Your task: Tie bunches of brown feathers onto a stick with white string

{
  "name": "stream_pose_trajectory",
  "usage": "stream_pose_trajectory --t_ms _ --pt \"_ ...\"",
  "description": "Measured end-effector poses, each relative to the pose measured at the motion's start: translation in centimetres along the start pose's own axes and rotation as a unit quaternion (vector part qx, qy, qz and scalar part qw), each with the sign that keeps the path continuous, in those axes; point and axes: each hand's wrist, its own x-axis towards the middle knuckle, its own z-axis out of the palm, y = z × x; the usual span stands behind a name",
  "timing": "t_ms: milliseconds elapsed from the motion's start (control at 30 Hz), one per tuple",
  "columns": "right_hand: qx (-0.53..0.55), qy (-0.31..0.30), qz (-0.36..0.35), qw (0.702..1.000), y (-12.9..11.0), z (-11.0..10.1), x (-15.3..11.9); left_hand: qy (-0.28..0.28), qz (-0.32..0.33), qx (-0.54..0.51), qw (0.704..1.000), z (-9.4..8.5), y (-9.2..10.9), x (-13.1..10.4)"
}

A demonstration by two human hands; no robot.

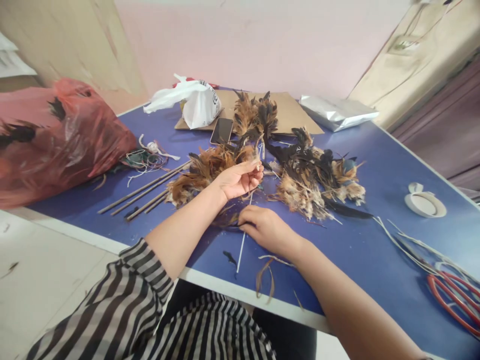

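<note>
My left hand [242,181] is turned palm up above the table, its thumb and fingers pinching the base of what looks like a small, pale feather [257,151]. Closer to me, my right hand [269,229] is curled low over the tabletop, fingers closed at the end of some dark brown feathers [227,218]. A thin white stick or string [242,250] runs along the table beside it. Brown feathers [210,167] are heaped behind my left hand. To the right lies a pile of black and tan feathers [309,172].
Several thin rods [144,194] lie left, near a red plastic bag [71,145]. A phone [222,131], white bag [202,107], cardboard [296,117] and silver packet [339,112] are at the back. Right are a tape roll [425,204] and red-handled scissors [453,295].
</note>
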Motion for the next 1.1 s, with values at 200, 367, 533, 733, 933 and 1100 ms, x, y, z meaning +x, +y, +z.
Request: stream_pose_trajectory --t_ms 200,367,533,733,933,1100 --pt "0.088 0.049 0.121 0.988 3.2 -6.0 -3.3 -0.021 0.008 0.211 0.977 1.7 1.4 -1.5" --pt "0.116 0.064 0.165 0.977 4.5 -8.2 -4.9 -0.036 -0.06 0.417 0.906 2.4 0.7 -2.1" --pt "0.119 0.118 0.193 0.967 4.9 -8.2 -5.3 -0.07 -0.108 0.458 0.88 1.9 -0.7 -1.6" --pt "0.156 0.156 0.246 0.944 5.3 -8.1 -5.4 -0.108 -0.161 0.431 0.881 1.3 -1.9 -1.2" --pt "0.206 0.174 0.263 0.926 5.0 -7.9 -4.9 -0.103 -0.185 0.41 0.887 1.4 -2.6 -1.1" --pt "0.229 0.192 0.275 0.914 5.2 -7.5 -4.7 -0.091 -0.186 0.393 0.896 1.2 -3.2 -0.7"
